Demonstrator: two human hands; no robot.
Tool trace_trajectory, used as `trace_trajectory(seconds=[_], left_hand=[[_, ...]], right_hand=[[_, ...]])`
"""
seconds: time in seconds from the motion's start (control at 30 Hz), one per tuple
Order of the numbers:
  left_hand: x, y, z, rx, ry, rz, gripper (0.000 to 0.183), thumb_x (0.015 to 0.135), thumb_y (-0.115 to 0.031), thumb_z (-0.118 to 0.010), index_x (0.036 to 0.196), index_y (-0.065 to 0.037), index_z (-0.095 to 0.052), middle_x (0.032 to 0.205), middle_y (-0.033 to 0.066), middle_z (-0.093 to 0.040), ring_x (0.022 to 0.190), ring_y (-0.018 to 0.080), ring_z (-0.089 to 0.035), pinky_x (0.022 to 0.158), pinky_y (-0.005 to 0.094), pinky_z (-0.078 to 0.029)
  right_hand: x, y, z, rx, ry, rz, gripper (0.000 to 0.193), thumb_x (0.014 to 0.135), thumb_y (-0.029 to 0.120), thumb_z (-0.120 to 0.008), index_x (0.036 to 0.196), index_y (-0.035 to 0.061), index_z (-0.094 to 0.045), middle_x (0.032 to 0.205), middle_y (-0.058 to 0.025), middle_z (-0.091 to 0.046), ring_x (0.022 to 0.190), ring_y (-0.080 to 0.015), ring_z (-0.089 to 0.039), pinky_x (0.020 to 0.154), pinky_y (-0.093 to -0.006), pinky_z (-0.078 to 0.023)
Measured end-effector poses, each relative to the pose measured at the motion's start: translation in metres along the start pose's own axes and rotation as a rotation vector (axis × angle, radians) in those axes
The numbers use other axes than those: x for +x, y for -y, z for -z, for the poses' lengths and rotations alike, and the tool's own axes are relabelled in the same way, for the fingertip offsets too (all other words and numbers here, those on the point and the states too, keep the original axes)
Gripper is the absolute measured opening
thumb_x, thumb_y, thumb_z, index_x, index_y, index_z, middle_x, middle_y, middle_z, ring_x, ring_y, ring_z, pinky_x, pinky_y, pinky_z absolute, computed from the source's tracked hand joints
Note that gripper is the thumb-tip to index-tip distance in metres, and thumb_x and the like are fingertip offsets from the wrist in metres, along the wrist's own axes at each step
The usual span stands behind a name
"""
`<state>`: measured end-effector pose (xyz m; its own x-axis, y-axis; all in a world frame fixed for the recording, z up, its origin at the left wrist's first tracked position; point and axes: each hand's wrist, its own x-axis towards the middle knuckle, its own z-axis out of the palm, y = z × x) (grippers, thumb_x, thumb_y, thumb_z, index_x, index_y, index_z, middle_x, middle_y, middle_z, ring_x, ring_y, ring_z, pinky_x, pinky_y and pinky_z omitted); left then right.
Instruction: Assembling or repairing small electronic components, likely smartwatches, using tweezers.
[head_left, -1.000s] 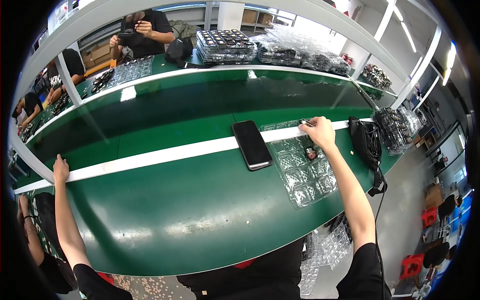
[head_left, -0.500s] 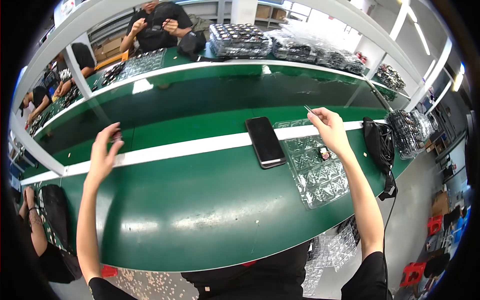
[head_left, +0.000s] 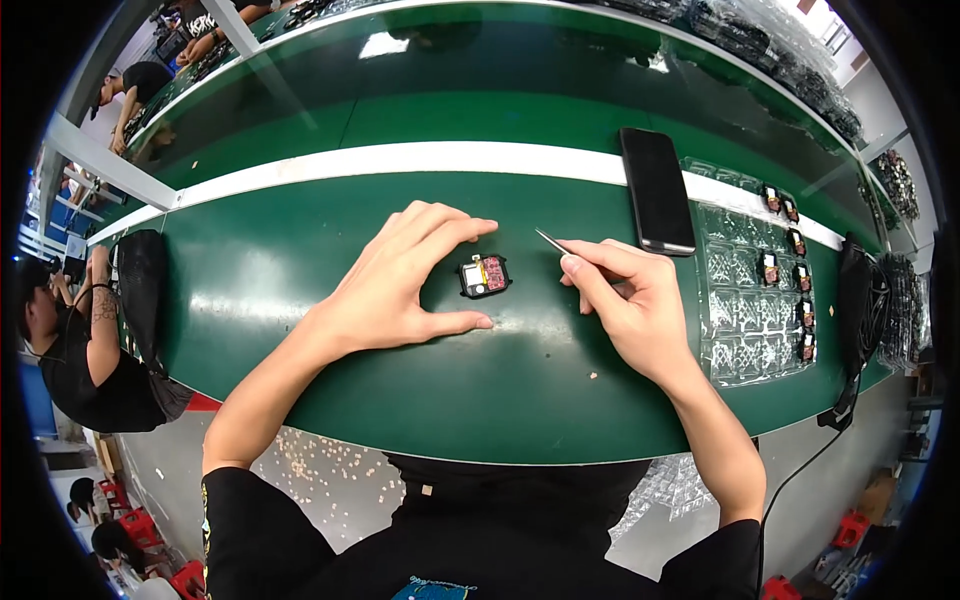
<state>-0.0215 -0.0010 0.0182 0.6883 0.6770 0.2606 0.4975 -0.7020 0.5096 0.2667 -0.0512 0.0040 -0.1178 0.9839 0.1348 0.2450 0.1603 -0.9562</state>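
Note:
A small square watch body, black-cased with its red circuit board and pale battery part exposed, lies face up on the green tabletop. My left hand is open around its left side, thumb below and fingers above, with a gap to the case. Right of it, my right hand pinches a pair of metal tweezers. The tweezer tips point up and left, over the table and clear of the watch body. Farther right, a clear plastic tray holds several similar watch bodies, mostly along its right side.
A black smartphone rests across the white strip beside the tray. A black pouch with a cable lies at the table's right end. Another person sits at the left by a black bag.
My view has tipped downward. My left hand has come in from the left, and the watch body now lies beside it. My right hand has moved off the tray, still holding the tweezers.

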Motion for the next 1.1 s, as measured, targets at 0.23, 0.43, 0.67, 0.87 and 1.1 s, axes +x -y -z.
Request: trace_trajectory(seconds=[0.23,0.43,0.67,0.87,1.1], left_hand=[[-0.004,0.018,-0.002,-0.082,0.030,0.001,0.058,0.081,-0.019,-0.098,0.134,-0.009,-0.077,0.123,0.0081,-0.068,0.111,0.0292,-0.061,0.099,0.0416,-0.047],[-0.007,0.015,-0.001,-0.052,0.014,-0.051,0.057,0.083,-0.012,-0.094,0.137,-0.007,-0.075,0.121,0.0077,-0.069,0.109,0.0280,-0.062,0.101,0.0400,-0.045],[-0.011,0.015,-0.008,-0.193,0.112,-0.025,0.056,0.085,-0.019,-0.094,0.138,-0.007,-0.077,0.110,0.0053,-0.075,0.097,0.0238,-0.065,0.095,0.0370,-0.042],[-0.011,0.016,-0.006,-0.214,0.128,-0.013,0.055,0.085,-0.021,-0.094,0.135,-0.006,-0.079,0.107,0.0060,-0.075,0.098,0.0233,-0.065,0.093,0.0365,-0.041],[-0.008,0.020,-0.005,-0.190,0.131,-0.050,0.059,0.082,-0.022,-0.095,0.137,-0.007,-0.079,0.105,0.0058,-0.074,0.092,0.0237,-0.061,0.089,0.0350,-0.042]], right_hand=[[-0.004,0.002,-0.012,-0.010,-0.002,0.022,0.019,0.099,0.004,-0.084,0.117,-0.0023,-0.085,0.077,-0.0037,-0.070,0.064,-0.0047,-0.055,0.056,-0.0266,-0.039],[-0.006,0.003,-0.015,-0.090,0.018,0.033,0.018,0.096,0.002,-0.085,0.113,-0.0024,-0.086,0.073,-0.0019,-0.066,0.062,-0.0030,-0.050,0.053,-0.0264,-0.033],[-0.008,0.002,-0.016,-0.144,0.077,0.035,0.014,0.089,-0.001,-0.084,0.102,-0.0024,-0.087,0.065,-0.0013,-0.061,0.055,-0.0042,-0.047,0.051,-0.0275,-0.030],[-0.005,0.004,-0.021,-0.230,0.083,0.114,0.011,0.086,-0.002,-0.083,0.096,-0.0037,-0.085,0.066,-0.0062,-0.065,0.053,-0.0102,-0.055,0.051,-0.0292,-0.037],[-0.004,0.003,-0.023,-0.282,0.068,0.149,0.011,0.085,-0.001,-0.083,0.096,-0.0036,-0.085,0.067,-0.0073,-0.067,0.054,-0.0131,-0.058,0.051,-0.0302,-0.040]])
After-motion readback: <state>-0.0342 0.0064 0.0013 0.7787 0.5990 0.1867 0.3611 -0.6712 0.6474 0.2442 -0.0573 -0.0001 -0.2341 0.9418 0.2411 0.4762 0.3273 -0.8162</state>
